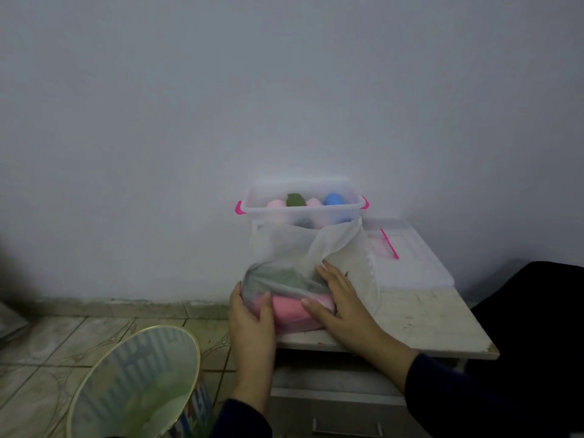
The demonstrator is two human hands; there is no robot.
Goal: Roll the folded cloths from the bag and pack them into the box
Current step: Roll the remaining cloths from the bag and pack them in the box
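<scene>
Bag (303,263), table's (426,314) front-left corner: pink cloth (294,311) crosswise between left hand (249,311), cupping its end, and flat, ungripping right hand (338,298).

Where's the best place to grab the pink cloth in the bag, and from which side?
Probably by the near folded edge of the pink cloth, coming in from the front. It lies flat at the bottom of the bag, under the green cloth. The left hand and right hand already flank it.
</scene>
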